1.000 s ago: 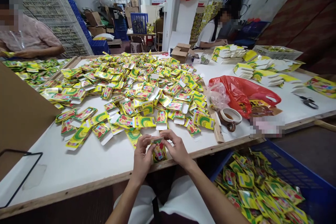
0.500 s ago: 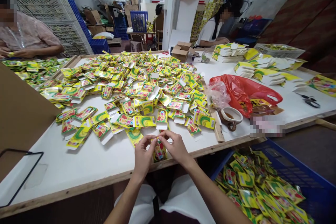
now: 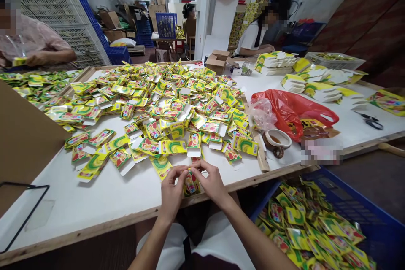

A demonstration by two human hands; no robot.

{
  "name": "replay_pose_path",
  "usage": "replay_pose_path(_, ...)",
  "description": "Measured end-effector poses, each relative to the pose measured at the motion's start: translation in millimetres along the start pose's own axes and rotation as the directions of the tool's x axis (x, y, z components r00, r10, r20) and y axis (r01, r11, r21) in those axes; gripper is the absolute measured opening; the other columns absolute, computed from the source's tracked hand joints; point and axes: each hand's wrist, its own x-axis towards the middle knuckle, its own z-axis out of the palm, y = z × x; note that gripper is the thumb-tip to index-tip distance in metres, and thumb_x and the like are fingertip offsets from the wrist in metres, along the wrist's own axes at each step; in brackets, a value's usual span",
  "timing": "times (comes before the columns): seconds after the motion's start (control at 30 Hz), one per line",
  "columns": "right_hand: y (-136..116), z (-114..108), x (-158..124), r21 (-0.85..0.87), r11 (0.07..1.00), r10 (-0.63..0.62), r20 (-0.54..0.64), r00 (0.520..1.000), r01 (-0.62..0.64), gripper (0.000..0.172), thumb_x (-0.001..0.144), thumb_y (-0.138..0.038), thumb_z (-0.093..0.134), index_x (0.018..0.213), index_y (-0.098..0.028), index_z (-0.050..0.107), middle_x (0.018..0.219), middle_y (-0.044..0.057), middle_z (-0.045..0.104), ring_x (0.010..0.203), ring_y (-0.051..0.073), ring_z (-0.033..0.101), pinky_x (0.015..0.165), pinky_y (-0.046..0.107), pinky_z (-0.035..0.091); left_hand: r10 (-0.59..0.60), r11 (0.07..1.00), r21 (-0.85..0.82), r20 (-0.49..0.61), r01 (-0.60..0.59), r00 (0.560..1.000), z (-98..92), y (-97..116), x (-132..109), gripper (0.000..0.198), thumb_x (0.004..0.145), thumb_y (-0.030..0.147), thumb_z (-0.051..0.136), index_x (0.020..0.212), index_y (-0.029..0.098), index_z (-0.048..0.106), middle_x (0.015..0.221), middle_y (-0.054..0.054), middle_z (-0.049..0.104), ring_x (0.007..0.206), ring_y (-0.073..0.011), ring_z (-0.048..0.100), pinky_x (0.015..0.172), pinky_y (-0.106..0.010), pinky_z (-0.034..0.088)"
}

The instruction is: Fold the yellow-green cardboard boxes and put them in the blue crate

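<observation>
Both hands meet at the table's front edge around one small printed carton [image 3: 192, 185], yellow and green with a red fruit picture. My left hand [image 3: 173, 185] pinches its upper left corner between thumb and fingers. At the upper right, my right hand [image 3: 211, 180] closes its thumb and fingertips on the same end, which the fingers partly hide. Just beyond lie more of these small cartons [image 3: 173, 147], many with white end flaps sticking out, heaped loosely across the white table [image 3: 126, 194].
At right, a blue crate [image 3: 344, 196] of cartons stands below table height. A cup of brown liquid [image 3: 277, 139], a red plastic bag [image 3: 294, 107] and scissors [image 3: 370, 120] lie beyond a wooden strip [image 3: 261, 156]. A brown cardboard box [image 3: 28, 143] is at left. Other people sit around.
My fingers have shifted slightly along the carton's top end, both hands still on it. The view has moved a little. The person at left has raised a small yellow item.
</observation>
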Motion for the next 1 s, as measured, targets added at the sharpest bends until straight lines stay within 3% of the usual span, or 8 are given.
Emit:
replay_pose_path(0.23, -1.4, -8.3, -11.6, 0.04, 0.998, -0.058, -0.01, 0.998, 0.058, 0.012, 0.083, -0.024, 0.059, 0.088, -0.021, 0.07, 0.089, 0.005, 0.071, 0.086, 0.021, 0.065, 0.079, 0.034, 0.051, 0.031, 0.999, 0.028, 0.078, -0.034, 0.996, -6.5, -3.3, -13.5, 0.024, 0.084, 0.029, 0.058, 0.105, 0.02, 0.064, 0.105, -0.007, 0.066, 0.098, -0.0198, 0.062, 0.087, -0.033, 0.048)
replay_pose_path(0.33, -17.4, -65.2, -25.8, -0.196, 0.981, -0.012, -0.091, 0.996, -0.006, 0.016, 0.085, -0.029, 0.054, 0.084, -0.022, 0.069, 0.086, 0.005, 0.07, 0.083, 0.022, 0.064, 0.075, 0.034, 0.051, 0.027, 0.994, 0.105, 0.021, -0.029, 0.999, -10.6, 0.2, -5.5, 0.027, 0.085, 0.031, 0.056, 0.109, 0.021, 0.061, 0.109, -0.008, 0.065, 0.093, -0.019, 0.063, 0.084, -0.033, 0.048)
replay_pose_path(0.47, -29.4, -163.2, -57.6, -0.662, 0.732, 0.142, -0.081, 0.987, -0.159, 0.019, 0.079, -0.039, 0.057, 0.077, -0.024, 0.069, 0.082, 0.007, 0.07, 0.079, 0.027, 0.064, 0.074, 0.038, 0.05, -0.028, 0.979, 0.205, 0.026, 0.022, 0.999, -1.1, -4.5, 18.7, 0.026, 0.081, 0.033, 0.058, 0.103, 0.021, 0.064, 0.099, -0.007, 0.066, 0.076, -0.0168, 0.062, 0.067, -0.029, 0.049)
replay_pose_path(0.53, -29.7, -184.1, -70.0, -0.713, 0.682, 0.174, -0.059, 0.983, -0.163, 0.019, 0.077, -0.04, 0.058, 0.077, -0.025, 0.07, 0.084, 0.009, 0.071, 0.08, 0.029, 0.064, 0.075, 0.041, 0.05, -0.051, 0.984, 0.174, 0.076, 0.037, 0.996, 12.2, -11.0, 32.2, 0.031, 0.078, 0.031, 0.062, 0.106, 0.019, 0.064, 0.098, -0.008, 0.067, 0.072, -0.0162, 0.061, 0.064, -0.029, 0.049)
replay_pose_path(0.7, -31.0, -141.8, -70.2, -0.486, 0.863, 0.224, 0.118, 0.968, -0.141, 0.019, 0.086, -0.033, 0.051, 0.09, -0.024, 0.067, 0.092, 0.008, 0.07, 0.085, 0.024, 0.064, 0.077, 0.035, 0.051, 0.02, 0.988, 0.154, -0.002, -0.019, 1.0, 28.4, -1.3, 51.2, 0.034, 0.077, 0.032, 0.063, 0.107, 0.017, 0.064, 0.115, -0.012, 0.061, 0.095, -0.0218, 0.06, 0.078, -0.034, 0.048)
replay_pose_path(0.8, -33.1, -103.6, -53.1, -0.355, 0.931, 0.112, 0.04, 0.993, -0.09, 0.017, 0.089, -0.028, 0.048, 0.089, -0.023, 0.065, 0.094, 0.007, 0.068, 0.092, 0.024, 0.062, 0.083, 0.035, 0.048, 0.214, 0.946, 0.26, -0.055, -0.193, 0.975, 12.0, 31.6, 48.7, 0.026, 0.08, 0.031, 0.06, 0.103, 0.02, 0.064, 0.11, -0.008, 0.063, 0.103, -0.0225, 0.057, 0.089, -0.036, 0.044)
replay_pose_path(0.9, -29.4, -70.7, -32.3, -0.226, 0.974, -0.015, -0.038, 0.999, 0.006, 0.017, 0.087, -0.025, 0.051, 0.101, -0.023, 0.06, 0.114, 0.008, 0.062, 0.112, 0.025, 0.054, 0.097, 0.04, 0.04, 0.331, 0.865, 0.359, 0.119, -0.351, 0.936, -5.4, 62.7, 39.2, 0.018, 0.081, 0.026, 0.058, 0.099, 0.023, 0.064, 0.101, -0.006, 0.064, 0.1, -0.0217, 0.058, 0.089, -0.036, 0.044)
replay_pose_path(1.0, -16.3, -36.3, -17.0, -0.023, 0.999, -0.041, 0.035, 0.999, 0.042, 0.034, 0.082, -0.021, 0.059, 0.114, -0.025, 0.05, 0.119, 0.007, 0.059, 0.114, 0.023, 0.053, 0.098, 0.04, 0.04, 0.296, 0.853, 0.325, 0.342, -0.408, 0.892, -10.7, 68.3, 25.5, 0.017, 0.083, 0.021, 0.056, 0.099, 0.024, 0.062, 0.1, -0.006, 0.064, 0.099, -0.0212, 0.059, 0.087, -0.034, 0.045)
